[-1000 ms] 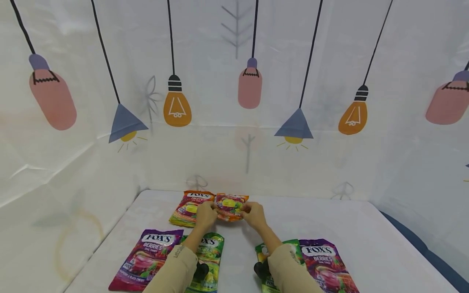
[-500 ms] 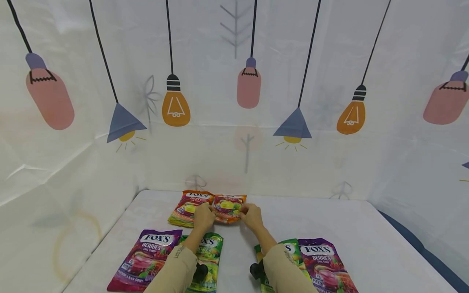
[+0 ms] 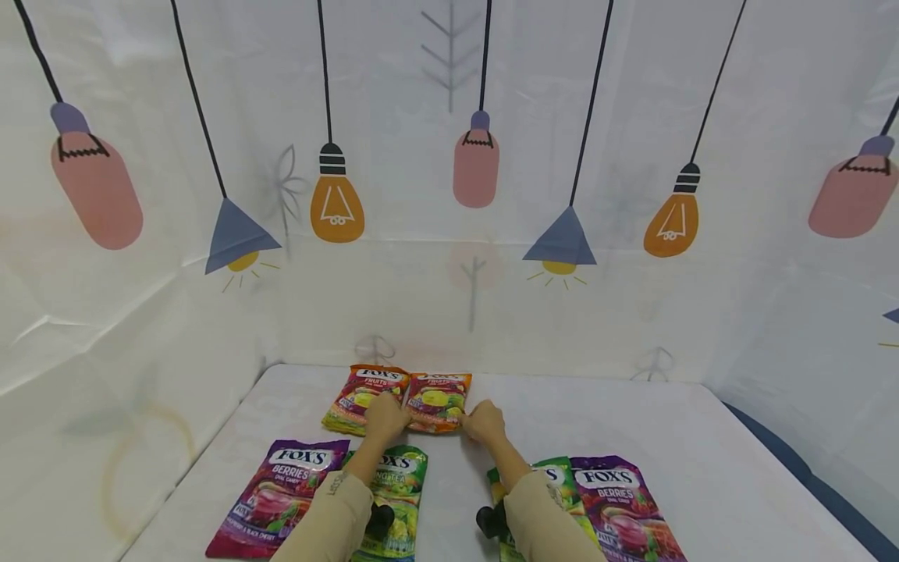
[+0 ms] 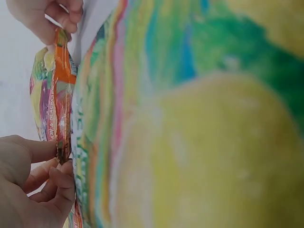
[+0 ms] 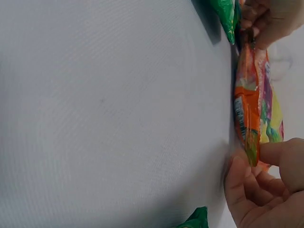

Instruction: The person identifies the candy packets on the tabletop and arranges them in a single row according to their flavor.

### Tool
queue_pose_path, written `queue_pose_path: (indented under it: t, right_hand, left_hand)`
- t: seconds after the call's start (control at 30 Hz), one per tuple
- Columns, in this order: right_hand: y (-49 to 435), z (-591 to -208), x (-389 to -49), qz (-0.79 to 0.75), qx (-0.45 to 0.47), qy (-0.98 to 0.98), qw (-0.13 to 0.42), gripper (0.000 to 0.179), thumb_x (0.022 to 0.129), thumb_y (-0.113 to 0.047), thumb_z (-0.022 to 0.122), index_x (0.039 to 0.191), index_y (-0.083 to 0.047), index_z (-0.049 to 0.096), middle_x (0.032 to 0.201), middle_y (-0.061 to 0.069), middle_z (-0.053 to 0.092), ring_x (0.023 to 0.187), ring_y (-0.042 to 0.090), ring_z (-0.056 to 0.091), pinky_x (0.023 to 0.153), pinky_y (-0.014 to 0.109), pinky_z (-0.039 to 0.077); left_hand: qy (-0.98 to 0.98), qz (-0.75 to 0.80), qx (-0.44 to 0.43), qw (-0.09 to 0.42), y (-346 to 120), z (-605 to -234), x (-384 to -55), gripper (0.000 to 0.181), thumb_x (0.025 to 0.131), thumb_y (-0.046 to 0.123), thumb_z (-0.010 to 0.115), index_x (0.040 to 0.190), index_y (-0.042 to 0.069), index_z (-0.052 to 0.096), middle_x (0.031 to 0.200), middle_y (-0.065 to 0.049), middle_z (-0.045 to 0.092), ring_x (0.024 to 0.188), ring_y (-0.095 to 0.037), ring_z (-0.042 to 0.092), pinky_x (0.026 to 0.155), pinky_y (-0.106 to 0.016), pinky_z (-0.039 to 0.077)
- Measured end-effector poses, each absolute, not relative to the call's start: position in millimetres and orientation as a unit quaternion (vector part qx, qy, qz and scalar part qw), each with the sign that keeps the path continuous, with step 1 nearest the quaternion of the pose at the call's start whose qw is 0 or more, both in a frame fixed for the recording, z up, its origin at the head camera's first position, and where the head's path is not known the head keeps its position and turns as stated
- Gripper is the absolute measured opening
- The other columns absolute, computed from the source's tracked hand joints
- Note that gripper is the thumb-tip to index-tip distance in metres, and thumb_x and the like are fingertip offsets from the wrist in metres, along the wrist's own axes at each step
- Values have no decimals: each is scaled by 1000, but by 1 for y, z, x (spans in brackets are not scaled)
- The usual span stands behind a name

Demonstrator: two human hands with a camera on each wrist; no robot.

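Note:
At the back of the table lies an orange-red Fox's Fruits candy bag (image 3: 435,402). My left hand (image 3: 385,419) pinches its near left corner, and in the left wrist view the thumb and fingers (image 4: 59,185) close on that edge. Its near right corner is between the thumb and fingertips of my right hand (image 3: 485,423), as the right wrist view shows with the orange bag (image 5: 249,109). A second Fox's Fruits candy bag (image 3: 365,386) lies directly beside it on the left, partly covered by my left hand.
Front left are a purple Berries bag (image 3: 281,492) and a green bag (image 3: 402,488), partly under my left sleeve. Front right, another green bag (image 3: 562,476) overlaps a purple Berries bag (image 3: 621,499). A lamp-patterned white curtain (image 3: 421,297) stands behind the table (image 3: 597,414).
Both hands have shifted slightly toward me along the sides of the right Fruits bag to its near corners. The bag's near edge has come down and lies flatter. The other bags stay put.

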State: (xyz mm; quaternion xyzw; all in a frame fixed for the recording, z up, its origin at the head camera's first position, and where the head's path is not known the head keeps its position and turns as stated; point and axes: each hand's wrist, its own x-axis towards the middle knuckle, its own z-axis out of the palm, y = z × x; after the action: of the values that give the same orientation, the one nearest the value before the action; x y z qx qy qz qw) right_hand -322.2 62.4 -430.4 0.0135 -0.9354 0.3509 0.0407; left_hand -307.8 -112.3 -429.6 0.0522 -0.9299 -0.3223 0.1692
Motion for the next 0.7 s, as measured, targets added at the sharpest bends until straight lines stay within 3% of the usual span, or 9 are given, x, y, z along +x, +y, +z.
queue_pose_path:
  t: [0.17,0.5,0.7]
  right_hand:
    - [60,-429,-322,349,4,-937,20,22,79,-16,62,63,-2,58,47,4,56,43,14,55,44,22,41]
    - [56,-437,-326,390,21,-918,67,22,81,-16,61,67,1,65,45,1,55,42,10,50,45,23,42]
    - [53,-440,-327,400,32,-912,82,22,81,-15,62,67,1,65,45,2,56,41,9,48,43,22,40]
  left_hand:
    - [-934,-309,49,170,-114,-429,-306,45,69,9,68,41,12,33,38,5,30,39,-9,30,39,-21,27]
    - [-923,-330,57,189,-115,-436,-309,43,73,8,64,42,12,35,39,4,33,38,-11,32,38,-22,28]
    - [-920,-335,61,194,-119,-440,-313,39,73,11,66,43,10,40,41,1,41,40,-12,36,40,-23,30]
